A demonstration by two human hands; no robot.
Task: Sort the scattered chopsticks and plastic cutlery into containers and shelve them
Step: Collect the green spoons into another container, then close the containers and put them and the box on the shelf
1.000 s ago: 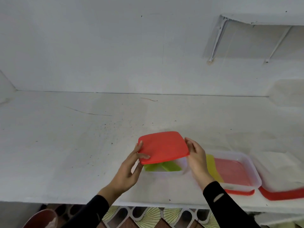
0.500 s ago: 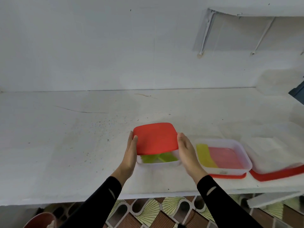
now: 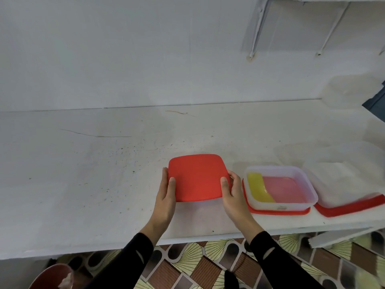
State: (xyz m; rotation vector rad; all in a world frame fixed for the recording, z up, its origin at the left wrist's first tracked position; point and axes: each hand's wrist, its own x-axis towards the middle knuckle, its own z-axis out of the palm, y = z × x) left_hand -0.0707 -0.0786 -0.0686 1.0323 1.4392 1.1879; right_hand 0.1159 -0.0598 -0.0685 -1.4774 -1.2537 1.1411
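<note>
Now that the red lid [image 3: 196, 177] has come down flat, hiding the green cutlery, left hand [image 3: 164, 202] and right hand [image 3: 235, 197] pinch its side edges, thumbs on top, fingers [image 3: 165, 178] round the rim; probably seated, snap unconfirmed. Open tub [image 3: 281, 205] waits beside it on the counter [image 3: 104, 174]

square red lid [image 3: 196, 178], level; just right, open clear container [image 3: 291, 203] with yellow piece [image 3: 258, 188] inside
</note>
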